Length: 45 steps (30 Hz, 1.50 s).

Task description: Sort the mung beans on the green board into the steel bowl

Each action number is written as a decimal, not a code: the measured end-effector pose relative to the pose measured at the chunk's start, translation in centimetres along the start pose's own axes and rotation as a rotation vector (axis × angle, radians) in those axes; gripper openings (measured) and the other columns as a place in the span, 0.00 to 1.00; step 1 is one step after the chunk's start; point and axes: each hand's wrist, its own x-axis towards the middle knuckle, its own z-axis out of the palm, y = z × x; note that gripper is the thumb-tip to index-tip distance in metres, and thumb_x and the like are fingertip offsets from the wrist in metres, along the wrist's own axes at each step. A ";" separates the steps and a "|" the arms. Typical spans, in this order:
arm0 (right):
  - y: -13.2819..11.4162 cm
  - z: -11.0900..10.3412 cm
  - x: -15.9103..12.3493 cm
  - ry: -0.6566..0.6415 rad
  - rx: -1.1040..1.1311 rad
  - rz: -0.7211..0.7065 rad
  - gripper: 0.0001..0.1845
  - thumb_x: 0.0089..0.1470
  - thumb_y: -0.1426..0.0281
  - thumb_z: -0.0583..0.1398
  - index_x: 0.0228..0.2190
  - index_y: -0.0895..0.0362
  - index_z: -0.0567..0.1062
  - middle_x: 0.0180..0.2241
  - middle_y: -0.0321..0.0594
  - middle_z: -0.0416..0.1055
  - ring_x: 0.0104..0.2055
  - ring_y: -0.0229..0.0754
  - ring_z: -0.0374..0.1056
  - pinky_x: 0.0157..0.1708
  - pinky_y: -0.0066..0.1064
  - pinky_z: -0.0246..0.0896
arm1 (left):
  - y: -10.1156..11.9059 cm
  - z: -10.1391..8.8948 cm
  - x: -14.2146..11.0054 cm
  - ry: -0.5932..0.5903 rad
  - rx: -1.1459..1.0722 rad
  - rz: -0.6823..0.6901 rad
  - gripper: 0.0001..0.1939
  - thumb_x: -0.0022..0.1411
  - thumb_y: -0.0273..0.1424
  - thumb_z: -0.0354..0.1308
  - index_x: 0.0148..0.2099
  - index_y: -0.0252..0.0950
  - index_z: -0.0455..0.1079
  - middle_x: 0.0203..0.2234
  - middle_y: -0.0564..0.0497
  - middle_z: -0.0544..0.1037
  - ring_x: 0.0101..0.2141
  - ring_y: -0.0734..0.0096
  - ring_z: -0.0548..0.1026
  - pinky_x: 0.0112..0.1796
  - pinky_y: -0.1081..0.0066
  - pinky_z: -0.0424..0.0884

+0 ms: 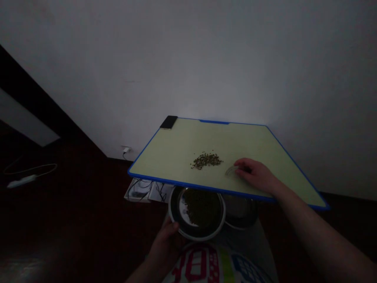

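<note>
My left hand (pixel 169 241) grips the rim of a round metal bowl (pixel 174 202), tilted below the board's front edge. Dark small grains or beans (pixel 203 206) fill much of the bowl. Over the pale board (pixel 247 137) with a blue border, my right hand (pixel 255 173) is closed on a clear, curved piece (pixel 231 169) that looks like a plastic scraper; its exact kind is too dim to tell. Left of it, a loose pile of small brown grains or beans (pixel 207 160) lies spread on the board.
A black phone or tablet (pixel 169 122) rests at the board's far left corner. Beneath the board are a second bowl (pixel 241 212) and white boxes (pixel 141 190) with cables. A charger (pixel 126 150) sits in the wall socket; a white power strip (pixel 22 181) lies on the floor.
</note>
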 end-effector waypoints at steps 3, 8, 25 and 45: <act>0.9 -1.2 0.7 -0.019 -0.106 0.061 0.17 0.55 0.61 0.57 0.43 0.56 0.75 0.24 0.36 0.71 0.27 0.41 0.67 0.29 0.32 0.59 | 0.1 -0.2 0.0 0.002 0.015 -0.018 0.17 0.53 0.26 0.62 0.46 0.41 0.79 0.40 0.48 0.85 0.43 0.56 0.81 0.50 0.56 0.74; 1.8 -2.3 3.5 0.012 -0.280 0.145 0.17 0.55 0.63 0.58 0.44 0.57 0.77 0.31 0.42 0.76 0.32 0.44 0.70 0.32 0.33 0.60 | 0.2 -0.5 0.0 0.012 0.049 -0.047 0.21 0.55 0.25 0.61 0.52 0.43 0.76 0.41 0.49 0.85 0.47 0.55 0.79 0.55 0.54 0.69; 2.5 -1.2 8.9 0.069 -0.415 0.228 0.17 0.59 0.60 0.56 0.42 0.56 0.77 0.40 0.46 0.79 0.40 0.46 0.73 0.38 0.34 0.62 | 0.6 -0.5 0.3 0.073 0.053 -0.083 0.27 0.53 0.23 0.59 0.56 0.42 0.72 0.36 0.49 0.86 0.48 0.51 0.79 0.54 0.51 0.70; 2.5 -0.8 7.8 0.156 -0.374 0.233 0.19 0.58 0.59 0.56 0.43 0.56 0.78 0.37 0.46 0.79 0.37 0.46 0.72 0.34 0.33 0.61 | 2.5 -2.2 3.9 0.417 0.282 0.004 0.10 0.54 0.19 0.62 0.39 0.34 0.74 0.34 0.47 0.84 0.37 0.64 0.82 0.41 0.63 0.79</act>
